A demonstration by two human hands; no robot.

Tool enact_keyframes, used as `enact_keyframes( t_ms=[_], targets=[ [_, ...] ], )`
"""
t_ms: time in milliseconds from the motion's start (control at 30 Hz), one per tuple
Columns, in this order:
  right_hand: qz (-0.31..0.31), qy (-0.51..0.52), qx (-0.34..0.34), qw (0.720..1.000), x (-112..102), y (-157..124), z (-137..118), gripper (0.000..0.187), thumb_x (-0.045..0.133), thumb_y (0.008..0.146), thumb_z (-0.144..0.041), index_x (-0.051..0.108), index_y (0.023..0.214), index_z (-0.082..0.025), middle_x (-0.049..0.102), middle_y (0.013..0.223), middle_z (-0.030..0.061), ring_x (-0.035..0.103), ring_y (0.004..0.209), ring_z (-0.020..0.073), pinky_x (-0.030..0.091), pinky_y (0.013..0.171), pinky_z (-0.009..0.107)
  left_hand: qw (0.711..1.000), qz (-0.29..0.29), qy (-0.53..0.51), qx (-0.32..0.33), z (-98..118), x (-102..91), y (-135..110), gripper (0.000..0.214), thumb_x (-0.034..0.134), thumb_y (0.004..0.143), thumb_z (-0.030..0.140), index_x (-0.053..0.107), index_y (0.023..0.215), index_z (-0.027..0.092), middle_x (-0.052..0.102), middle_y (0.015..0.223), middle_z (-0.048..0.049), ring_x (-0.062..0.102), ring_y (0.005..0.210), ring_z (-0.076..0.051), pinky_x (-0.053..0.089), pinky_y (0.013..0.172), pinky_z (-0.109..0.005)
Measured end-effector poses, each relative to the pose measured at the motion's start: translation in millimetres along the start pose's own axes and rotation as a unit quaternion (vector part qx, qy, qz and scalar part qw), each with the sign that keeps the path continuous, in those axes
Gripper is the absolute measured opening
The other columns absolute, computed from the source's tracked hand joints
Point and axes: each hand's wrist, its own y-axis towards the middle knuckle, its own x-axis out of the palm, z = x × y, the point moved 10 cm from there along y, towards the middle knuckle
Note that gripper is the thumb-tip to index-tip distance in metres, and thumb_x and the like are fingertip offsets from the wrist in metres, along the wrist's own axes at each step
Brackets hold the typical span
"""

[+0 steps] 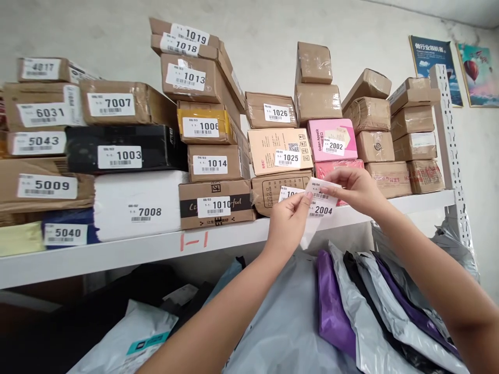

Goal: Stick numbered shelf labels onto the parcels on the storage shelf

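Observation:
My left hand [287,222] pinches a strip of white printed labels [320,212] between thumb and fingers. One label on the strip reads 2004; the one above it is partly covered. At the strip's upper right corner, the thumb and fingertips of my right hand [356,191] grip the upper label. Right behind my hands, a pink box [332,140] labelled 2002 lies on top of a red-pink box [339,167], whose lower part is hidden by my right hand. Left of these, a cardboard box [273,192] has its label partly covered by my left hand.
A white shelf [218,248] marked 1-1 carries stacked, numbered parcels, among them a black box [117,148] and a white package [136,202]. Several boxes [374,140] at the right show no number label. Below hang grey and purple mailer bags [331,306]. Posters [436,62] are on the wall.

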Motion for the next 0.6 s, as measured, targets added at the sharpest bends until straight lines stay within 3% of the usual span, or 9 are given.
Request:
enact_keyframes(
  t_ms=[133,333,500,600],
  targets=[
    [0.044,0.069,0.049,0.995,-5,-3,10,0.043,0.088,0.057,-0.052,0.070,0.076,-0.018,0.072,0.072,0.0027,0.067,0.065,0.0164,0.055,0.056,0.028,0.993,0.026,-0.115,-0.022,-10,6.3,6,0.036,0.080,0.064,0.047,0.073,0.086,0.019,0.071,0.071,-0.0011,0.064,0.069,-0.017,0.052,0.066,-0.028],
    [0.118,0.121,0.063,0.984,-14,-12,22,0.041,0.088,0.057,-0.050,0.071,0.077,-0.019,0.073,0.076,0.0029,0.067,0.069,0.0159,0.057,0.063,0.030,0.994,0.089,-0.062,0.023,-9,0.6,10,0.043,0.077,0.068,0.052,0.051,0.058,0.019,0.053,0.052,0.0057,0.046,0.050,-0.008,0.036,0.047,-0.019],
    [0.174,0.012,-0.024,0.984,-15,-13,13,0.029,0.078,0.072,-0.049,0.072,0.079,-0.021,0.072,0.080,0.0046,0.065,0.071,0.0179,0.055,0.063,0.033,0.996,0.027,-0.076,-0.022,-14,13.2,8,0.035,0.082,0.063,0.042,0.066,0.084,0.020,0.070,0.075,0.0019,0.061,0.063,-0.012,0.047,0.058,-0.023],
    [0.208,-0.089,-0.109,0.968,-32,14,-11,0.021,0.069,0.083,-0.043,0.072,0.085,-0.023,0.072,0.086,0.0056,0.065,0.080,0.0198,0.055,0.072,0.036,0.999,0.012,-0.018,-0.046,-12,9.3,4,0.028,0.079,0.066,0.041,0.067,0.077,0.018,0.068,0.063,0.0017,0.062,0.057,-0.014,0.047,0.056,-0.024]
  ],
)
